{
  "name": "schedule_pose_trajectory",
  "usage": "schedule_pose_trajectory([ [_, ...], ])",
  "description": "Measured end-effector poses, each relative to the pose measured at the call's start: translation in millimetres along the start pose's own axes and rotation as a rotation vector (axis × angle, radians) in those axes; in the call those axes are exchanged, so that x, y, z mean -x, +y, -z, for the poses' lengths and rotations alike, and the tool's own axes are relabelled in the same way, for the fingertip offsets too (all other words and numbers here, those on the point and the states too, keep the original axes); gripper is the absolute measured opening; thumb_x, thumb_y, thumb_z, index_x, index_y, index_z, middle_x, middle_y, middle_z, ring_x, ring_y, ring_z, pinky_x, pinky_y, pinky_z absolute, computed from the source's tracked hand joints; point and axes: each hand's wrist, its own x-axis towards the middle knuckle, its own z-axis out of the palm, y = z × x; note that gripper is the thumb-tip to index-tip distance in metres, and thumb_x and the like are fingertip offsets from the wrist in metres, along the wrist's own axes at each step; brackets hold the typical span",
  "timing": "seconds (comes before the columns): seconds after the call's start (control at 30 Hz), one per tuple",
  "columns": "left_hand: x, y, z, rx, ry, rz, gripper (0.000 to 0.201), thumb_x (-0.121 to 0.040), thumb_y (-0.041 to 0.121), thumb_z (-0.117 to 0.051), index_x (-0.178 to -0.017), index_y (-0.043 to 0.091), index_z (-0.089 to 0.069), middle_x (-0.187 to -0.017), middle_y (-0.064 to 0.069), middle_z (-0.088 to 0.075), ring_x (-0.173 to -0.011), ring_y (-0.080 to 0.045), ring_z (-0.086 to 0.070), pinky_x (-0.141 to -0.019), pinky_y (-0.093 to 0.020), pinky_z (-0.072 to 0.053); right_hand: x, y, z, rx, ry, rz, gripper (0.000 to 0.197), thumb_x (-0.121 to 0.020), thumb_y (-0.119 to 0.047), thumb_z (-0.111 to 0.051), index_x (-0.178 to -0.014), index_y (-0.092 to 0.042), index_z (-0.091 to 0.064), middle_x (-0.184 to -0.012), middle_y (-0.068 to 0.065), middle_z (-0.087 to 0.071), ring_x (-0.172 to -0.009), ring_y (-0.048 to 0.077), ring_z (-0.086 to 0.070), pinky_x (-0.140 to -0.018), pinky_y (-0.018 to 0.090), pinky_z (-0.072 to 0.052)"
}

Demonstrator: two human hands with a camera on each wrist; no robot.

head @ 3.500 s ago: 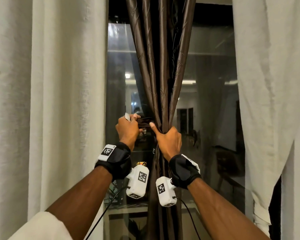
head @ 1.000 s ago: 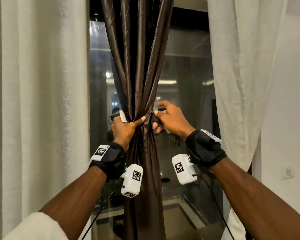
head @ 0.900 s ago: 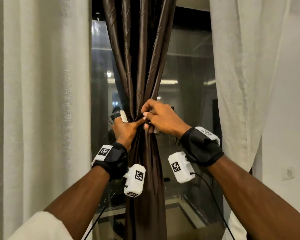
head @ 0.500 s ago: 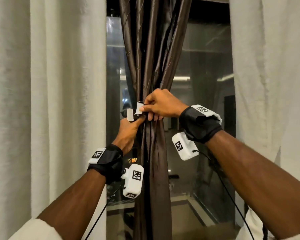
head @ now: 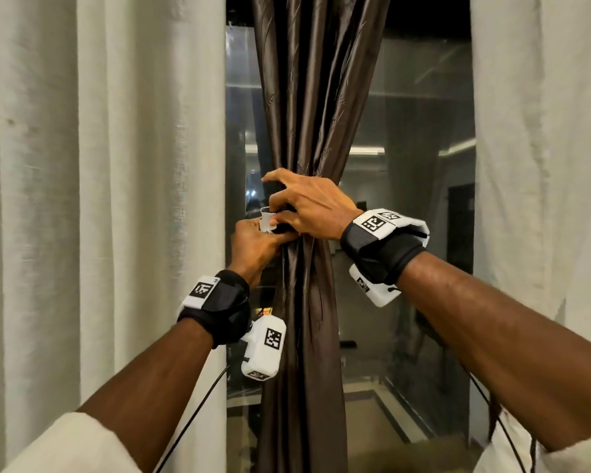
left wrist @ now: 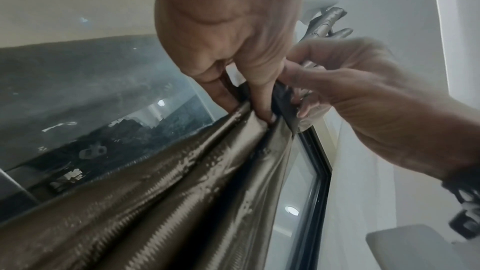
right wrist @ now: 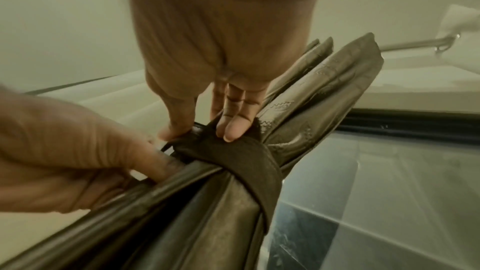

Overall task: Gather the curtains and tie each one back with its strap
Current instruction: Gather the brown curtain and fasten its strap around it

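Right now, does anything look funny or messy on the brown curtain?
Nothing looks torn or broken. The brown curtain is bunched neatly, the strap wraps round it, and both hands are pinching its ends together.

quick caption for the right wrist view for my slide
Right hand and left hand closing the dark strap around the gathered brown curtain.

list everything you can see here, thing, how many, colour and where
brown curtain: 1, glossy dark brown, gathered at centre before the window
strap: 1, dark brown, wrapped round the brown curtain
white tab: 1, white, between both hands
white curtains: 2, off-white, left and right
window: 1, dark glass, behind
wrist cameras: 2, white, under the wrists
left hand: 1, grips the gathered curtain
right hand: 1, pinches the strap
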Motion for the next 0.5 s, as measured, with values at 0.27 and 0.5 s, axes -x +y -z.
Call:
schedule_pose_trajectory([
  [0.27, 9, -6, 13, 0.292, -0.008, 0.172, 0.018, -0.095, 0.015, -0.059, -0.105, 0.002, -0.068, -0.102, -0.016, -0.073, -0.093, -0.025, -0.073, -0.085, -0.032, -0.059, 9, 10, -5, 0.024, 0.012, -0.119, 0.022, -0.098, -0.034, -0.049, -0.089, -0.017, -0.06, -0.086, 0.002, -0.062, -0.084, 0.026, -0.058, -0.065, 0.034, -0.035],
  [0.5, 4, 8, 4, 0.053, 0.266, -0.028, 0.02, -0.081, 0.01, -0.077, -0.1, 0.004, -0.075, -0.086, -0.009, -0.076, -0.077, -0.018, -0.075, -0.076, -0.034, -0.062, 0, 7, -8, -0.032, -0.015, -0.215, 0.024, -0.095, -0.037, -0.054, -0.093, -0.02, -0.071, -0.084, 0.002, -0.068, -0.08, 0.019, -0.058, -0.067, 0.03, -0.036],
])
